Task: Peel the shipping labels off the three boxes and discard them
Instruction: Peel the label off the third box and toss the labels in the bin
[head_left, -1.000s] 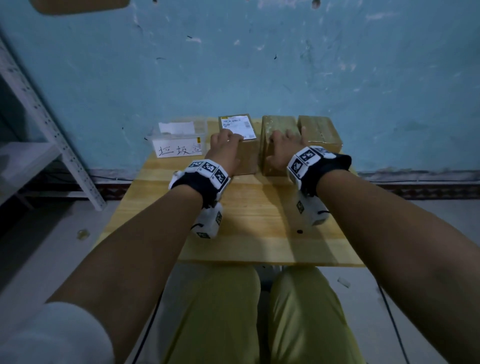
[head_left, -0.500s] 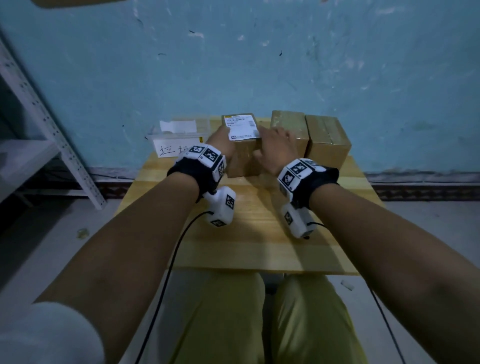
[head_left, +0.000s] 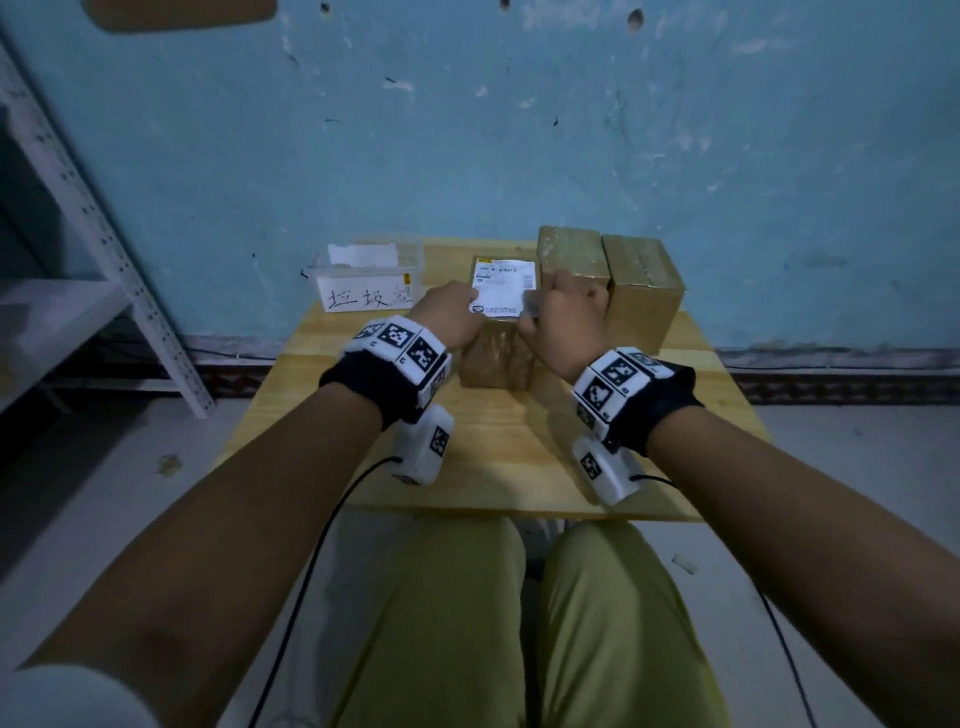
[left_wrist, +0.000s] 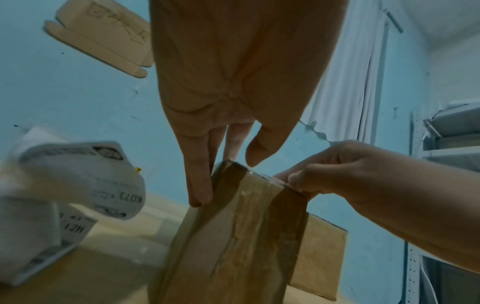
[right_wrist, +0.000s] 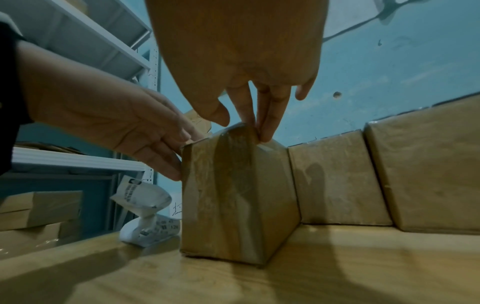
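Note:
Three brown taped boxes stand on the wooden table (head_left: 493, 457). The nearest box (head_left: 496, 358) (left_wrist: 233, 236) (right_wrist: 233, 195) carries a white shipping label (head_left: 501, 286) on its top. My left hand (head_left: 447, 314) (left_wrist: 233, 142) (right_wrist: 116, 123) steadies that box, straight fingers flat on its left side and thumb over the top edge. My right hand (head_left: 558, 317) (left_wrist: 337, 174) (right_wrist: 249, 115) has its curled fingers and thumb at the label's near right corner. Whether that corner has lifted is unclear. The other two boxes (head_left: 571, 254) (head_left: 641, 280) show bare tops.
A clear plastic bin (head_left: 363, 296) with a handwritten sign stands at the table's back left and holds crumpled white labels (left_wrist: 85, 179) (right_wrist: 145, 205). A blue wall is close behind. A metal shelf rack (head_left: 104, 244) stands on the left.
The labelled box has come out of the row toward me. My right hand left the middle box and went to the label's corner. My left hand stayed on the box's left side.

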